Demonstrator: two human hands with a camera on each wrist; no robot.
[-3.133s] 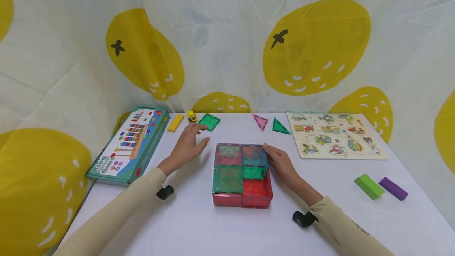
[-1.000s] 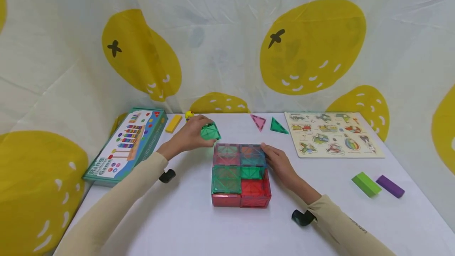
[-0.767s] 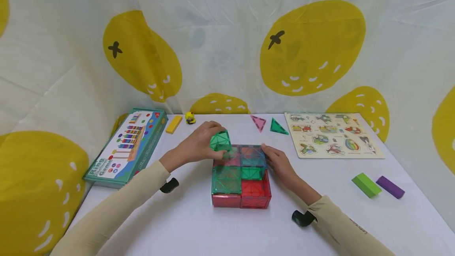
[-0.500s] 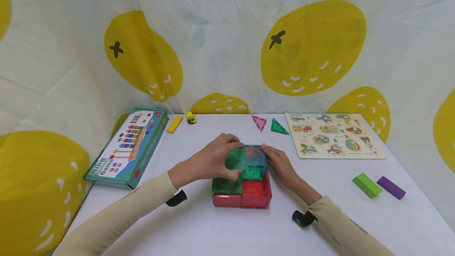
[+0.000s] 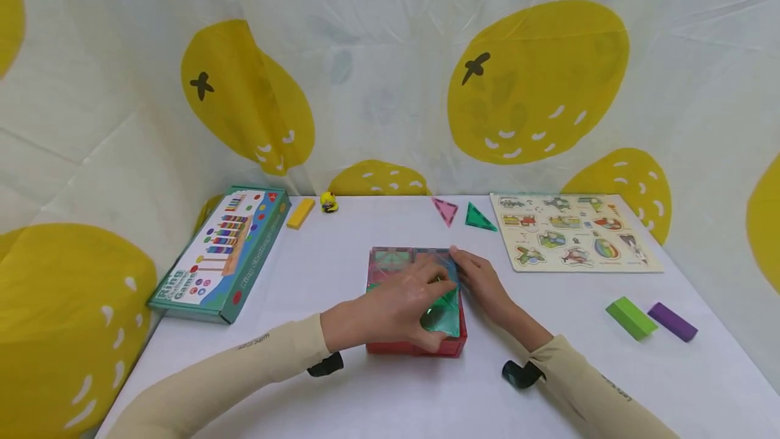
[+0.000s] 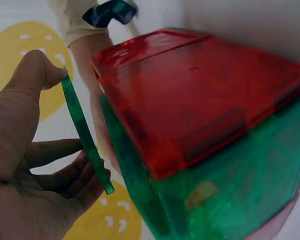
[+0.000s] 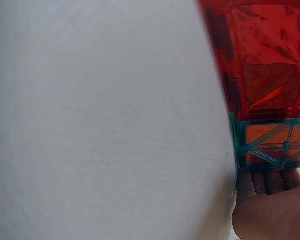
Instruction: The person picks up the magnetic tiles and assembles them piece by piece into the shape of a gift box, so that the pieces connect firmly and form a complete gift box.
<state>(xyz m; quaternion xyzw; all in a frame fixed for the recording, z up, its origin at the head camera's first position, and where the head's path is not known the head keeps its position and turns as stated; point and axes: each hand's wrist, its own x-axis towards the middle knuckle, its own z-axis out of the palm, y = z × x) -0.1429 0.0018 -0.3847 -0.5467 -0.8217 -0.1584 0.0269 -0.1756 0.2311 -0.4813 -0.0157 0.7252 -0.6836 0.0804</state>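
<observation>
My left hand [image 5: 396, 307] pinches a green square magnetic tile [image 5: 446, 319] by opposite edges, thumb on one and fingers on the other. In the left wrist view the tile [image 6: 85, 132] shows edge-on, apart from the box's green and red walls. The box [image 5: 390, 349] is built from translucent red, green and blue magnetic tiles. Over its front right corner hangs the held tile. My right hand [image 5: 487, 286] rests against the box's right side near the back corner. In the right wrist view its straight fingers [image 7: 260, 182] touch the blue-edged wall [image 7: 272, 145], below a red tile [image 7: 270, 55].
A pink triangle tile [image 5: 446, 211] and a green triangle tile [image 5: 479, 217] lie behind the box. Left are a ring game box [image 5: 222, 253], a yellow block [image 5: 301, 213] and a small yellow figure [image 5: 328, 202]. Right are a puzzle board [image 5: 573, 232], a green block [image 5: 632, 318] and a purple block [image 5: 673, 322].
My left hand took the green square tile from the table behind the box and carried it forward and right, over the box's front right corner. The right hand stayed on the side.
</observation>
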